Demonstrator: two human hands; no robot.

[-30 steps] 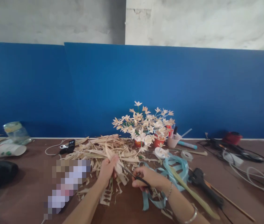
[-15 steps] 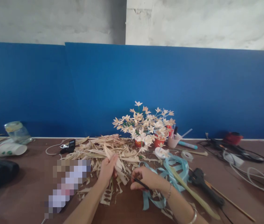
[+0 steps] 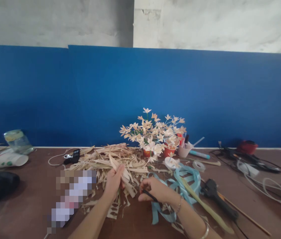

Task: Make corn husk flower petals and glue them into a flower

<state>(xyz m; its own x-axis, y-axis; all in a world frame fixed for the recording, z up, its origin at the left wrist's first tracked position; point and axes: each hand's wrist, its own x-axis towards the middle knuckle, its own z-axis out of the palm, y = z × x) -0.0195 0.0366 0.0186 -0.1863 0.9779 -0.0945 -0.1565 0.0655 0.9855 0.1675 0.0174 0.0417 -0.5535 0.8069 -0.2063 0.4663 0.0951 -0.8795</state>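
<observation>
My left hand (image 3: 115,179) pinches a pale dried husk (image 3: 117,165) between thumb and fingers, its pointed end standing up above them. Just right of it, my right hand (image 3: 152,190) is curled around a slim black-handled tool (image 3: 150,196). The tool may be scissors, but the fingers cover much of it. Beneath and behind the left hand spreads a heap of dried husk strips (image 3: 93,162). One strip with punched-looking cut-outs (image 3: 113,211) lies near the front. Light blue ribbon (image 3: 164,215) lies beside and under my right wrist.
Husk flowers (image 3: 152,132) stand in red pots (image 3: 169,151) at the back. A glue gun (image 3: 216,196), thin stick (image 3: 250,217), tape roll (image 3: 198,166) and cables (image 3: 267,186) lie right. Leftward are a jar (image 3: 18,142), paper cup (image 3: 11,159) and blurred-out object (image 3: 72,199).
My right hand has drawn back slightly from the husk, and the tool's thin front end no longer shows beside it. The left hand keeps its hold in nearly the same place.
</observation>
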